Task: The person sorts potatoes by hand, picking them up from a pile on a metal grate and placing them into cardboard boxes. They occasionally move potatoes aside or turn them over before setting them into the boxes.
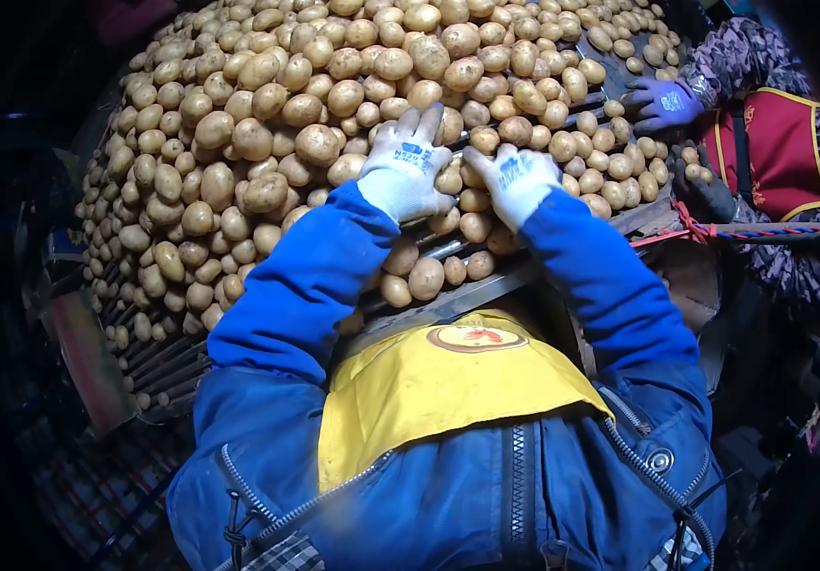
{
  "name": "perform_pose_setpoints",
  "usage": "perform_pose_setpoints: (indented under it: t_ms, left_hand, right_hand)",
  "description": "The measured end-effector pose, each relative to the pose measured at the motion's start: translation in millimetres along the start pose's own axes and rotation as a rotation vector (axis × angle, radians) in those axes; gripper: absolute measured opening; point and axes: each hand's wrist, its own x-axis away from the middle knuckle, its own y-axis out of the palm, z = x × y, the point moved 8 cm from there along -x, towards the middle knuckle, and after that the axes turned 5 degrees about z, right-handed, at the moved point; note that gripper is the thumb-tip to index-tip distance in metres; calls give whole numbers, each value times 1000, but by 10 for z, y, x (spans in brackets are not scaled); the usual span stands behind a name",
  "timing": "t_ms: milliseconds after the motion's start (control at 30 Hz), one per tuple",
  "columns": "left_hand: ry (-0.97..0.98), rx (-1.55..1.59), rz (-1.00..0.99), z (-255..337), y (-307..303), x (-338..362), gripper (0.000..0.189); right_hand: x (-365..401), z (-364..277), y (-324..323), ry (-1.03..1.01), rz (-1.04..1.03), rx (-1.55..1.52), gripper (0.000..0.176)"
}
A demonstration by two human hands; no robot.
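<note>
A big heap of potatoes [262,190] spreads over a rack of metal bars [448,249]. My left hand [405,171], in a white glove with grey fingertips, lies on the potatoes with its fingers stretched forward and the thumb out to the side. Close to its right, my right hand [521,181] wears a matching glove and touches potatoes at the front of the heap. Its thumb side points left, apart from the other fingers, which bend downward and are partly hidden. Between my hands sit a few loose potatoes [474,200], and neither hand visibly grips one.
At the right, a co-worker's purple-gloved hand [662,103] reaches to the potatoes; their other, dark-gloved hand [710,190] is by small potatoes. A metal edge [457,300] runs before my yellow apron [448,390]. A red and blue rope [762,231] stretches right. A cardboard piece [96,362] stands left.
</note>
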Motion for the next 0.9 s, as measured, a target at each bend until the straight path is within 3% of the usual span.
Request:
perform_pose_setpoints:
  t_ms: [33,167,200,233,267,300,333,367,500,700,767,867,900]
  left_hand:
    - [14,18,45,0,-4,-13,52]
    - [-20,194,48,-97,1,-48,58]
    - [-84,338,15,-126,-28,-47,62]
    - [-127,449,123,-193,-20,-22,66]
    - [-291,963,124,-309,46,34,67]
    - [-456,1476,115,-343,141,119,68]
    - [-432,2039,171,-240,107,197,66]
    - [-363,2362,121,-189,68,218,62]
    - [-252,2415,34,68,-58,193,60]
    - [-19,2546,-213,844,-215,186,59]
    - [-105,2588,-265,1109,-213,171,58]
    - [-30,1714,-35,1407,-312,120,77]
    - [-12,1717,-63,1537,-289,112,77]
  right_hand:
    - [-86,-1,20,-23,-52,15,32]
    - [-206,77,-91,-95,-150,-133,33]
    - [-161,173,-120,-107,-48,-234,38]
    - [-99,285,-160,-122,58,-335,44]
    - [45,403,-252,62,46,-674,57]
    - [90,510,-82,107,65,-1110,61]
    - [139,588,62,144,120,-1441,60]
    - [221,622,123,183,179,-1771,59]
    - [626,400,80,213,-34,-2340,61]
    - [1139,399,-34,103,50,-2266,71]
    - [1405,458,-35,154,136,-2252,71]
    - [1809,576,98,252,281,-2247,70]
    - [1939,632,164,298,329,-2257,69]
